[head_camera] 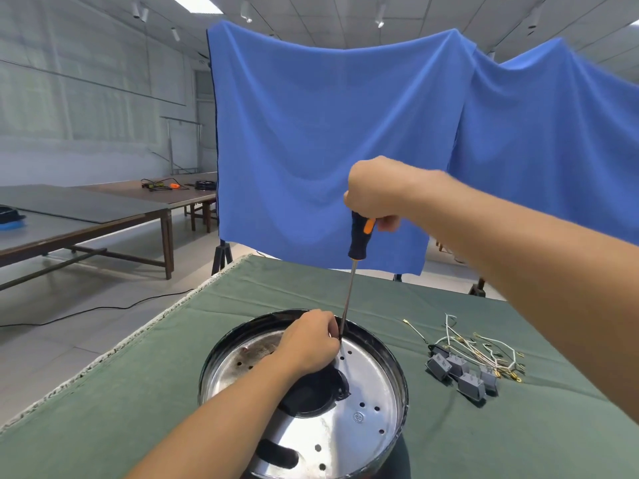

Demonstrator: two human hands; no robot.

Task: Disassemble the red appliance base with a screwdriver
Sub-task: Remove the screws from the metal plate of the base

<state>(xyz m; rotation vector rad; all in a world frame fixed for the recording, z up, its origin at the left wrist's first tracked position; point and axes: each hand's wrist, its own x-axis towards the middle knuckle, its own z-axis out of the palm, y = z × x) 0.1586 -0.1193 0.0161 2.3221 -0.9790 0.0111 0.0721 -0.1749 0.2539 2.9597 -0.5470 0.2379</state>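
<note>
1. The appliance base (387,392) sits at the lower middle of the frame on the green cloth of the table (138,392). It shows as a round dish with a dark rim and a shiny metal plate inside. No red part is visible from this side.

2. The screwdriver (352,271) stands almost upright, a little tilted, in the middle of the frame. Its long axis runs from the black and orange handle above down to the tip at the far inner edge of the base, just beside the rim.

3. The right hand (375,195) is closed around the top of the handle from above, high over the base.

4. The left hand (307,344) is down inside the base, and its fingers (332,328) are pinched at the lower end of the shaft, touching it. I think it guides the tip. The screw itself is hidden by the fingers, so I cannot tell if the tip sits in it.

5. The coming move depends on this relation: the shaft must stay in line over the screw while the right hand turns. The left hand is the nearer one to the screw.

6. Inside the base there is the perforated metal plate and a black part (311,392) near its centre, partly under the left forearm.

7. At the right of the frame, outside the base and well apart from it, grey components (460,371) and loose wires (477,347) lie on the cloth.
</note>
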